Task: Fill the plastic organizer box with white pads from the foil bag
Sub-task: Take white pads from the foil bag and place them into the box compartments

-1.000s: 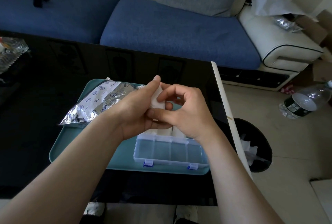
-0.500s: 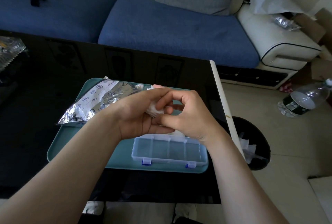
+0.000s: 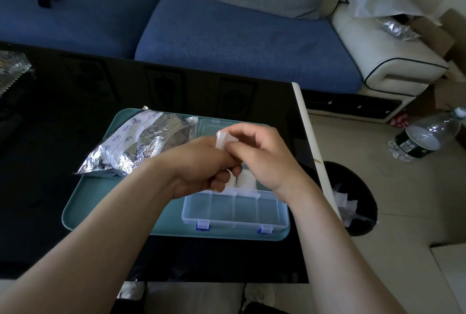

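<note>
A clear plastic organizer box (image 3: pixel 235 210) with blue latches lies open on a teal tray (image 3: pixel 106 202); its near compartments look bare. White pads (image 3: pixel 245 179) sit in the far row, partly hidden by my hands. A silver foil bag (image 3: pixel 136 144) lies on the tray's left side. My left hand (image 3: pixel 201 165) and my right hand (image 3: pixel 262 157) meet above the box, both pinching one white pad (image 3: pixel 223 141) between their fingertips.
The tray rests on a black glossy table (image 3: pixel 75 91) whose right edge (image 3: pixel 315 152) runs close to my right wrist. A black bin (image 3: pixel 358 200) and a plastic bottle (image 3: pixel 426 137) are on the floor to the right. A blue sofa (image 3: pixel 227 36) stands behind the table.
Both hands have shifted slightly right over the box and turned the white pad between the fingers; the box's open lid now shows behind them.
</note>
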Demonstrator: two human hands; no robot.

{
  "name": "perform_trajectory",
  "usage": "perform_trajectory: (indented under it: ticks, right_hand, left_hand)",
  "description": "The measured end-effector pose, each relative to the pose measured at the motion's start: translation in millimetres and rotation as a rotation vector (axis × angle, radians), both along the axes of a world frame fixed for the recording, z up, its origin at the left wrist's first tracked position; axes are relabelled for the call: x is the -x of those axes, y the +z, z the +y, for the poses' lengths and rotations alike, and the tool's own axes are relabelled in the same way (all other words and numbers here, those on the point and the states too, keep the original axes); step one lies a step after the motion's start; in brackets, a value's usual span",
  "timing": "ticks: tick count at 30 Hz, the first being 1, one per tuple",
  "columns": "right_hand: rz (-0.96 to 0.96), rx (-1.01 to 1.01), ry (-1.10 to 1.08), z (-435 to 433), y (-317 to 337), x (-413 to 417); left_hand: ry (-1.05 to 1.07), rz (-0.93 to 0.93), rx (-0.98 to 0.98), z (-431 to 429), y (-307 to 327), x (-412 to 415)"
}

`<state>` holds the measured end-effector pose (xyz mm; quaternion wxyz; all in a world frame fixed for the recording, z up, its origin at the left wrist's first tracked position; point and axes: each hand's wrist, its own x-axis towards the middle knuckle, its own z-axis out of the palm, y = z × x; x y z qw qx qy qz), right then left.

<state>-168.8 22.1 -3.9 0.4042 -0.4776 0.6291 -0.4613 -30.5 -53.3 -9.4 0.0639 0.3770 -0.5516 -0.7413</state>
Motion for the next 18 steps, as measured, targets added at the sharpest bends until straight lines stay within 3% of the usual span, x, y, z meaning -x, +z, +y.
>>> perform_trajectory:
  ticks: [4, 10, 18]
  right_hand:
    - [-0.006, -0.033, -0.074, 1.3, -3.7, 6.5]
    - [0.132, -0.218, -0.279, 1.0, -30.5, 25.9]
    - [0.344, -0.372, -0.293, 10.2, -48.2, 30.9]
  left_hand:
    - [0.018, -0.085, 0.155, -4.8, -10.0, -3.4]
    - [-0.205, -0.43, 0.991, -1.7, -25.3, -5.3]
    - [-0.499, -0.518, 1.06, 3.8, -39.0, -4.5]
